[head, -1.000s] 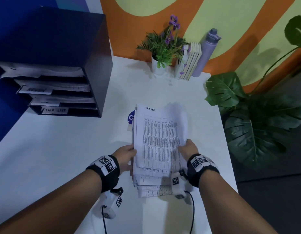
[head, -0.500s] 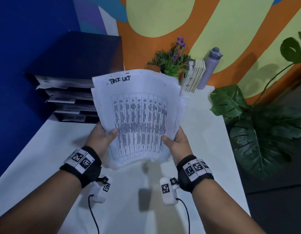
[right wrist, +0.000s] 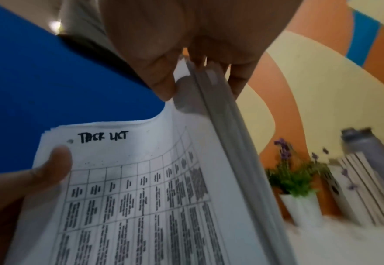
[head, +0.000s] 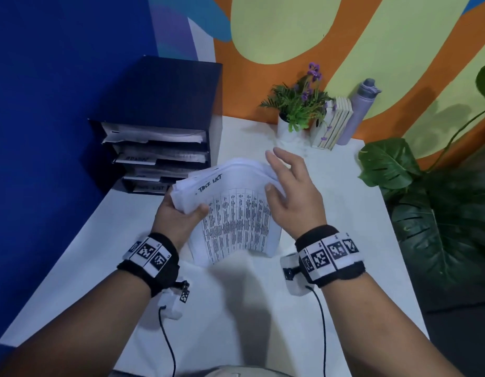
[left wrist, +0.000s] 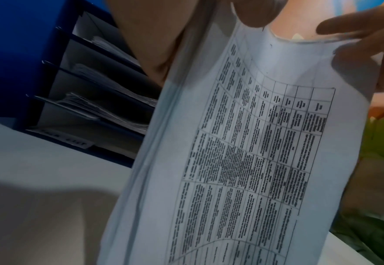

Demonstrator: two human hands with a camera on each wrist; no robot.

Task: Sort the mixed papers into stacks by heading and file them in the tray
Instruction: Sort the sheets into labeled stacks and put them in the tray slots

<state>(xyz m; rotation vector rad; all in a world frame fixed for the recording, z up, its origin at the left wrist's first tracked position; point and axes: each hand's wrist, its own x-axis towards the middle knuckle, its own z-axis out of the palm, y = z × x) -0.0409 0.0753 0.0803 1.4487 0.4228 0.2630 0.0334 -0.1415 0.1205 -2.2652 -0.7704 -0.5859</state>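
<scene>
While I hold the last stack off the desk, this is how the job stands, as far as I can judge.

Stack in hand: a thick bundle of "Task List" sheets (head: 235, 213), centre of the head view, bowed upward, lower edge hanging free above the white desk (head: 263, 308).

My left hand (head: 178, 219): closed on the bundle's left edge, thumb on the top sheet just under the handwritten heading, fingers beneath.

My right hand (head: 293, 191): at the bundle's upper right corner, thumb pressing the top sheet, at least one finger behind the edge in the right wrist view, the rest spread loose above.

Tray: the dark blue filing tray (head: 165, 104) sits upper left of the frame, just beyond the bundle.

Done: its upper three slots each hold papers; no other loose sheets lie on the desk that I can see, so sorting looks finished.

Left: the bottom slot, with its label (left wrist: 63, 140), looks empty from the left wrist view; this bundle most likely belongs there.

Bystanders: potted flowers (head: 298, 104), books (head: 335, 123) and a bottle (head: 358, 110) in the upper right.
</scene>
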